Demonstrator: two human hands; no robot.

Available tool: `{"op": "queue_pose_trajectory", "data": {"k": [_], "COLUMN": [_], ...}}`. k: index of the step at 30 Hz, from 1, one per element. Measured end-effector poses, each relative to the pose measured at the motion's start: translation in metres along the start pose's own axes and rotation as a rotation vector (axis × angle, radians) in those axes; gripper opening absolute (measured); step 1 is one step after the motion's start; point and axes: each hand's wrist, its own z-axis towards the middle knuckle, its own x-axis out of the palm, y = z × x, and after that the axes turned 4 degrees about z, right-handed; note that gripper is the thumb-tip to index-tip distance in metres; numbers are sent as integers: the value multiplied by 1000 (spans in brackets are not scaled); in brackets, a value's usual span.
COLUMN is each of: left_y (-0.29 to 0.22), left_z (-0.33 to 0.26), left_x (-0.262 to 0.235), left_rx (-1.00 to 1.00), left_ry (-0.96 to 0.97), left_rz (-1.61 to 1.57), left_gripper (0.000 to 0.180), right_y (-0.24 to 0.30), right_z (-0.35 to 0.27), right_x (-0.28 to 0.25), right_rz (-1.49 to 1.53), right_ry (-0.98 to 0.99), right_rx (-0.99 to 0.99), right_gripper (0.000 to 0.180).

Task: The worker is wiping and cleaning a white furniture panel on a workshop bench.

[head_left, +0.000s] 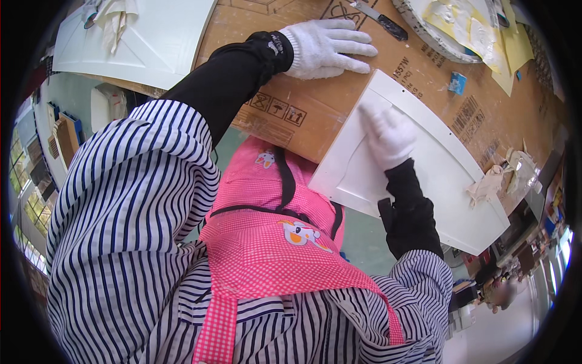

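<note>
My left hand (330, 50), in a white knit glove, lies flat with fingers spread on a cardboard sheet (315, 109). Just right of it a white panel (442, 176) with a raised border and small dark holes slants across the cardboard, its near part reaching past the cardboard's edge. On the panel's left part rests my right hand (391, 136), also white-gloved. Its fingers point away from me but are blurred, and whether anything is under them cannot be seen.
A scraper (385, 23) with a dark handle lies beyond my left hand. Beside it stands a round tub (448, 27) smeared with white paste, with a small blue piece (458, 83) nearby. Crumpled cloth (485, 185) lies at the panel's right edge. Another white panel (139, 45) bears a rag (115, 24).
</note>
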Motion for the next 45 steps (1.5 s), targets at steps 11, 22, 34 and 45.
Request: {"op": "queue_pose_trajectory", "data": {"k": [11,22,34,45], "left_y": [0,2,1,2], "left_z": [0,0,-1,0], "left_x": [0,0,-4,-7], "left_rx": [1,-4,2,-2], "left_ry": [-21,23,-5,-12], "left_rz": [32,-5,12,-27], "left_gripper": [46,54,50,48], "right_y": [8,16,19,14], "right_z": [-18,-29,24,11], "right_x": [-2,3,32,8], "right_rz": [-49,-37,-152,-94], "right_ry": [156,155,-206,-161], "right_rx": [-102,-33,262,595], "right_gripper": [38,43,41,24]}}
